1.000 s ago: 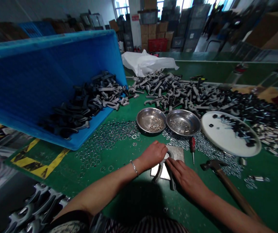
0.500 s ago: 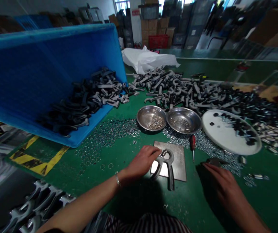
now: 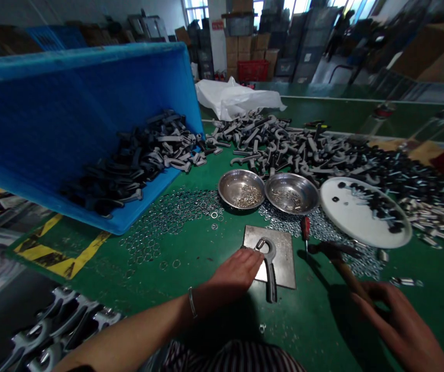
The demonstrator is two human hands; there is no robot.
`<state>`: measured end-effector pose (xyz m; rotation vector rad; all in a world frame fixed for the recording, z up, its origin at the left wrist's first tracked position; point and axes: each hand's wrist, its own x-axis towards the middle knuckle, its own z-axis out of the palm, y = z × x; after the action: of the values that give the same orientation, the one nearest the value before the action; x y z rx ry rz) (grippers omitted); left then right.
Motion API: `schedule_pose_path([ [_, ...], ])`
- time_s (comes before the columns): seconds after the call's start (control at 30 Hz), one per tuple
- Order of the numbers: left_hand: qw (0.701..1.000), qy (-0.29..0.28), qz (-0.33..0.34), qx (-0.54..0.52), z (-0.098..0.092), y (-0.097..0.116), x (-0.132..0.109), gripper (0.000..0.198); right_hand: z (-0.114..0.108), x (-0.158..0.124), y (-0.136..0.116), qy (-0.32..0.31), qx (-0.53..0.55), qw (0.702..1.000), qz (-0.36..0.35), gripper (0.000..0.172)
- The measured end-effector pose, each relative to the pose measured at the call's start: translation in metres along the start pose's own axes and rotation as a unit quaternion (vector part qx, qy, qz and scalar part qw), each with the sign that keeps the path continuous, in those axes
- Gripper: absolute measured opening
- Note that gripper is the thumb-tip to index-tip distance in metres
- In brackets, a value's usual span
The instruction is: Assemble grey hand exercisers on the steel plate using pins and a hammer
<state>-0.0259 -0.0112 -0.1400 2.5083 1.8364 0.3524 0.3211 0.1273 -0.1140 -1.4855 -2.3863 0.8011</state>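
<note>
My left hand (image 3: 241, 271) is closed over one leg of a grey metal clamp part (image 3: 271, 279) with a curved head and dark-lined legs. The part lies on a square steel plate (image 3: 285, 263), and a small shiny metal cylinder (image 3: 261, 243) sits at its head. My right hand (image 3: 396, 320) grips the wooden handle of a hammer (image 3: 348, 274), whose dark head points left, right of the plate. A red-handled screwdriver (image 3: 305, 227) lies between plate and hammer. The fingertips of my left hand are partly hidden.
Two steel bowls (image 3: 241, 203) (image 3: 291, 208) with small parts stand behind the plate, beside a white round tray (image 3: 357, 230). Loose rings (image 3: 150, 235) lie left. A large blue crate (image 3: 128, 219) holds grey parts, and more are heaped (image 3: 276, 139) at the back.
My left hand has slid down from the part's head onto its left leg. My right hand has moved right and toward me and now holds the hammer by its handle.
</note>
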Motion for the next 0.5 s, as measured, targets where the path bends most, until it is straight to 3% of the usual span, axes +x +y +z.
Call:
schedule_pose_path([
  [0.13, 0.999, -0.025, -0.039, -0.018, -0.002, 0.004, 0.008, 0.034, 0.011, 0.018, -0.068, -0.150, 0.062, 0.986, -0.030, 0.041],
  [0.23, 0.998, -0.036, -0.040, -0.028, -0.005, 0.006, 0.016, 0.031, 0.020, 0.034, -0.101, -0.141, 0.041, 0.987, -0.066, 0.039],
  [0.3, 0.998, -0.038, -0.043, -0.040, -0.009, 0.007, 0.020, 0.030, 0.025, 0.046, -0.112, -0.138, 0.004, 0.988, -0.071, 0.036],
  [0.37, 0.995, -0.051, -0.060, -0.060, -0.013, 0.008, 0.023, 0.030, 0.027, 0.054, -0.116, -0.177, -0.023, 0.981, -0.070, 0.036],
  [0.43, 0.992, -0.059, -0.073, -0.082, -0.017, 0.008, 0.023, 0.028, 0.023, 0.057, -0.118, -0.220, -0.011, 0.973, -0.069, 0.039],
  [0.5, 0.990, -0.032, -0.090, -0.108, -0.020, 0.008, 0.019, 0.025, 0.015, 0.051, -0.119, -0.228, 0.026, 0.971, -0.070, 0.041],
])
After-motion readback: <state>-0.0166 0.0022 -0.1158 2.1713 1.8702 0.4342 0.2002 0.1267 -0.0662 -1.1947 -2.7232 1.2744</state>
